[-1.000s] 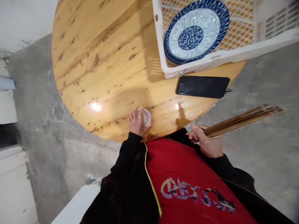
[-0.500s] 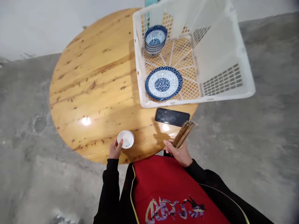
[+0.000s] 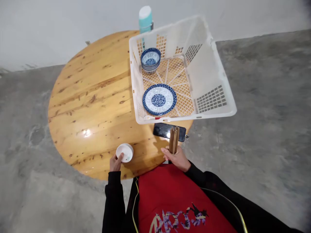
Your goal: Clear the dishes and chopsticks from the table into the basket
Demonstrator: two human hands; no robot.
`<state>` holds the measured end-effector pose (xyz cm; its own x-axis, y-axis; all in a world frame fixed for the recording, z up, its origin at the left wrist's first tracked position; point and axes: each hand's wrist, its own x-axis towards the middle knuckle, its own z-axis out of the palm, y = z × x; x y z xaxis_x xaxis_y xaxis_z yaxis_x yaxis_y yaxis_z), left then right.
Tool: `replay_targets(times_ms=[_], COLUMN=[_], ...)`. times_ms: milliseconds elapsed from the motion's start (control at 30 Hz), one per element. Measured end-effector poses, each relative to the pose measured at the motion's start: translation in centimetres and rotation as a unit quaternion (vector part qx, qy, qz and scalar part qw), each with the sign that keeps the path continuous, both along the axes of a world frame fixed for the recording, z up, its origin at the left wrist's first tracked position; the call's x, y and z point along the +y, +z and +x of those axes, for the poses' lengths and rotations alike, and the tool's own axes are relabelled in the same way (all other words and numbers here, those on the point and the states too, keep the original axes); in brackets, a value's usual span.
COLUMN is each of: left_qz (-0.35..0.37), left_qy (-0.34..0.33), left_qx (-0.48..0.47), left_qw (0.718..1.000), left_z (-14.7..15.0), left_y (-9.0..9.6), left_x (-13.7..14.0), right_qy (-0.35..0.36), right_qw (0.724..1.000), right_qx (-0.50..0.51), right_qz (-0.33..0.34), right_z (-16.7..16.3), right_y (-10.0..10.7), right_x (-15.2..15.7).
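My left hand (image 3: 116, 161) grips the rim of a small stack of white bowls (image 3: 126, 151) at the table's near edge, thumb inside the top one. In my right hand (image 3: 177, 158) is a bundle of wooden chopsticks (image 3: 174, 139), held upright with the fingers closed round its lower end. Behind the chopsticks a black phone (image 3: 162, 130) lies on the table, partly covered by them. A white plastic basket (image 3: 183, 117) stands beyond; in it are stacked blue-and-white bowls (image 3: 150, 61) and a blue-and-white plate (image 3: 159, 99).
The round wooden table (image 3: 97, 97) carries all this, the basket overhanging its right side. A turquoise bottle with a white cap (image 3: 145, 19) stands behind the basket. A spoon with a red part (image 3: 152, 118) lies by the basket's near wall. A white wall rises behind.
The chopsticks have turned from a rightward slant to upright. The bowls under my left hand have tilted slightly, showing more than one rim. The view has shifted, bringing the bottle's top into sight.
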<state>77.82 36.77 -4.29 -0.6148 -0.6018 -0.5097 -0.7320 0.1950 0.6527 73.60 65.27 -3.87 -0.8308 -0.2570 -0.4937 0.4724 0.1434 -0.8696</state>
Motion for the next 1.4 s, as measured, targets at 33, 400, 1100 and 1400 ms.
replay_targets(times_ms=[33, 400, 1100, 1400], left_qz=[0.001, -0.087, -0.095, 0.008], left_qy=[0.0, -0.076, -0.242, -0.397], left_qx=[-0.006, -0.056, 0.203, 0.216], left_qw=[1.0, 0.992, 0.944, 0.892], left_z=[0.4, 5.0, -3.8, -26.8], left_y=[-0.2, -5.0, 8.7, 15.6], left_x=[0.1, -3.1, -2.4, 8.1], right_qy=[0.016, 0.185, 0.136, -0.008], right_qw=[1.0, 0.981, 0.974, 0.986], right_qx=[-0.01, 0.03, 0.178, 0.166], right_qz=[0.004, 0.039, 0.008, 0.006], right_z=[-0.3, -1.6, -7.7, -25.0], right_y=[-0.2, -5.3, 7.2, 14.5], right_x=[-0.4, -10.8, -11.2, 0.4])
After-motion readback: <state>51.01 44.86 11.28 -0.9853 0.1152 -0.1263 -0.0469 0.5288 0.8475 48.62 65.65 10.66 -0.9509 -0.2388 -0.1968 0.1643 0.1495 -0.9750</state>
